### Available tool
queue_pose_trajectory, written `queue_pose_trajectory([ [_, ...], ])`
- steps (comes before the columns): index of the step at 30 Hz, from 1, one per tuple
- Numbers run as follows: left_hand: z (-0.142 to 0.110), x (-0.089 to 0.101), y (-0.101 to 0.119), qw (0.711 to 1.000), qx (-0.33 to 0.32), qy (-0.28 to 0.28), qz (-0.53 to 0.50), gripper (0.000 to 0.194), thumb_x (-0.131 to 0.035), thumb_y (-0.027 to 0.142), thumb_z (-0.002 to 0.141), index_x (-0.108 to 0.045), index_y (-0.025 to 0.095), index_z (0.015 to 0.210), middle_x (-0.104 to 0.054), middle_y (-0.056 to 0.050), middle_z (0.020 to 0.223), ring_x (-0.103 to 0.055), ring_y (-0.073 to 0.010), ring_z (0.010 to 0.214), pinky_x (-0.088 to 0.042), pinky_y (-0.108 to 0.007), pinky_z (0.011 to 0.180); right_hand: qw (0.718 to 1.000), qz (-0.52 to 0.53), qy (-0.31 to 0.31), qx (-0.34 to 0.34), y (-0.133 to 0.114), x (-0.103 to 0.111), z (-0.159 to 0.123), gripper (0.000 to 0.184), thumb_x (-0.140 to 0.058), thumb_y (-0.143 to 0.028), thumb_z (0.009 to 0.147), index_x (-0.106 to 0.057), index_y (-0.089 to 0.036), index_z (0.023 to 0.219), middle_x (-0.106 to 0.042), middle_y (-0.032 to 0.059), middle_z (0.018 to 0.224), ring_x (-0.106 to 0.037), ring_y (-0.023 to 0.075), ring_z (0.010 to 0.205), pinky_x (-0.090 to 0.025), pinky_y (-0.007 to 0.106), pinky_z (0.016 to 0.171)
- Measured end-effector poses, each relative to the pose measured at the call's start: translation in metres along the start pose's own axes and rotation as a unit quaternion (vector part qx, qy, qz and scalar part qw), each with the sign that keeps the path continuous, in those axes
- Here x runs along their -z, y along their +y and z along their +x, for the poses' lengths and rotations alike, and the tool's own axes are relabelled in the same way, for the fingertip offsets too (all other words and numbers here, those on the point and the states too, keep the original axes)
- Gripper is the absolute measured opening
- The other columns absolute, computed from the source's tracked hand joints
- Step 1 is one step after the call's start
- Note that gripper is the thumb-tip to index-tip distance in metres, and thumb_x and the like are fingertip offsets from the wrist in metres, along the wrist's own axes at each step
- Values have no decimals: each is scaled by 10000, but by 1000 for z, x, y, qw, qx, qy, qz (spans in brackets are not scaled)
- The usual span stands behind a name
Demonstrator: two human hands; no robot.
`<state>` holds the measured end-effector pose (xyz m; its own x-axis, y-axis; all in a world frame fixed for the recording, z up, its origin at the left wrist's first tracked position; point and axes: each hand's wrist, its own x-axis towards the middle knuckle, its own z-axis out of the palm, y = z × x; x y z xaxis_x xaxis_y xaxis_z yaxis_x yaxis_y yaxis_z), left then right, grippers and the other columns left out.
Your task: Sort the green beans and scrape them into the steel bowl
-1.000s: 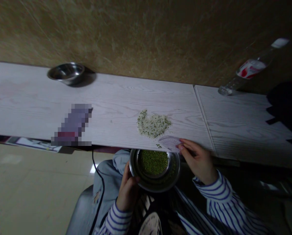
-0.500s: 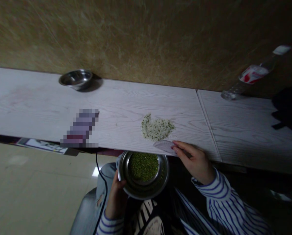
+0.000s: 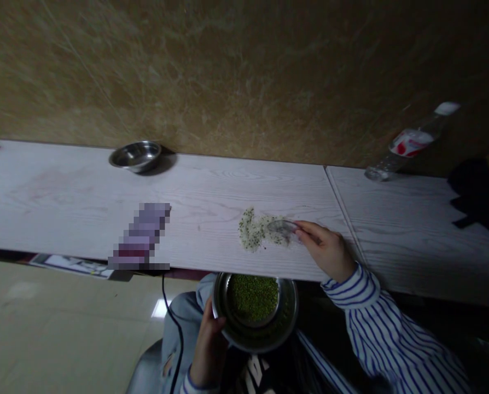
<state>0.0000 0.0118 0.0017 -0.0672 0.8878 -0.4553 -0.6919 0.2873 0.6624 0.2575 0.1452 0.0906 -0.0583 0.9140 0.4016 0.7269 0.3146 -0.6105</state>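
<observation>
My left hand [image 3: 210, 342] grips the left rim of a steel bowl [image 3: 287, 323], tilted just below the table's front edge. Green beans [image 3: 255, 297], which look like mung beans, lie in the bowl. My right hand [image 3: 324, 246] pinches a thin, clear, rounded plastic piece [image 3: 284, 225] between thumb and fingers. This piece is over the right part of a spread of white grains mixed with green beans [image 3: 249, 232], which looks like rice, on the tabletop. Whether its edge touches the table I cannot tell.
Against the wall stands a smaller steel bowl [image 3: 135, 157]. A blurred-out flat object [image 3: 144, 235] lies at the table's front edge, with a black cable [image 3: 178, 323] hanging nearby. To the right, a clear plastic bottle [image 3: 408, 143] leans back beside a dark item [image 3: 478, 191].
My right hand has moved the plastic piece from the front edge of the grains up over their right part. The view has shifted slightly; my left hand still holds the bowl.
</observation>
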Motion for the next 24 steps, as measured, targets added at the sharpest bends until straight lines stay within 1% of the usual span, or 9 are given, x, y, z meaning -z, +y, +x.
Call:
queue_pose_trajectory([
  [2, 2, 0, -1, 1000, 2, -4, 5, 599, -737, 342, 699, -677, 290, 1293, -730, -67, 1201, -596, -362, 1203, -502, -440, 960, 999, 20, 14, -39, 9, 4, 3, 254, -598, -316, 901, -763, -224, 1070, -802, 69, 998, -768, 223, 836, -627, 343, 763],
  [4, 3, -1, -3, 1000, -1, -7, 4, 578, -726, 333, 714, -682, 299, 1290, -722, -58, 1225, -583, -346, 1222, -496, -410, 961, 995, 46, 36, -80, 21, 8, 7, 288, -611, -348, 888, -748, -199, 1093, -803, 81, 936, -765, 217, 763, -626, 332, 704],
  [7, 3, -3, -6, 1000, -6, -16, -3, 538, -712, 315, 734, -694, 314, 1272, -712, -45, 1251, -554, -320, 1268, -481, -376, 980, 990, 56, 53, -121, 38, 11, 13, 332, -627, -365, 871, -727, -182, 1129, -799, 93, 906, -763, 227, 772, -621, 345, 710],
  [10, 2, -4, -8, 1000, 0, -18, -8, 550, -718, 297, 727, -692, 315, 1276, -705, -54, 1263, -551, -326, 1274, -485, -387, 977, 984, 83, 49, -151, 45, 9, 18, 326, -635, -366, 847, -723, -183, 1103, -797, 92, 884, -758, 226, 743, -617, 349, 687],
  [13, 2, -2, -10, 1000, 0, -5, -10, 578, -717, 292, 725, -677, 304, 1302, -699, -70, 1278, -547, -346, 1280, -483, -419, 988, 973, 139, 25, -183, 40, 5, 20, 324, -676, -382, 796, -721, -177, 1043, -792, 85, 828, -742, 213, 655, -614, 341, 631],
  [15, 3, -1, -11, 1000, -6, -3, -8, 579, -712, 285, 728, -673, 303, 1306, -697, -68, 1283, -538, -343, 1295, -473, -423, 1007, 962, 181, 10, -203, 34, 1, 19, 342, -721, -405, 750, -718, -173, 1002, -790, 84, 812, -733, 209, 616, -617, 339, 604],
  [19, 3, -1, -10, 1000, -8, -16, -6, 547, -697, 275, 751, -678, 306, 1297, -697, -60, 1287, -546, -327, 1291, -446, -427, 1049, 943, 239, 4, -230, 23, -4, 16, 371, -784, -425, 684, -711, -175, 948, -791, 87, 816, -741, 216, 628, -630, 342, 598],
  [22, 4, -2, -9, 1000, 5, -18, -4, 546, -719, 280, 723, -694, 310, 1267, -712, -62, 1255, -582, -337, 1239, -468, -439, 1023, 940, 252, -8, -231, 17, -5, 15, 374, -789, -425, 684, -705, -171, 946, -788, 88, 803, -749, 222, 656, -635, 340, 617],
  [24, 4, -3, -9, 1000, 9, -20, -4, 552, -730, 286, 706, -700, 314, 1256, -717, -62, 1242, -598, -329, 1211, -489, -420, 986, 941, 252, -19, -224, 14, -6, 14, 369, -781, -435, 700, -705, -173, 948, -787, 90, 806, -751, 222, 664, -635, 339, 620],
])
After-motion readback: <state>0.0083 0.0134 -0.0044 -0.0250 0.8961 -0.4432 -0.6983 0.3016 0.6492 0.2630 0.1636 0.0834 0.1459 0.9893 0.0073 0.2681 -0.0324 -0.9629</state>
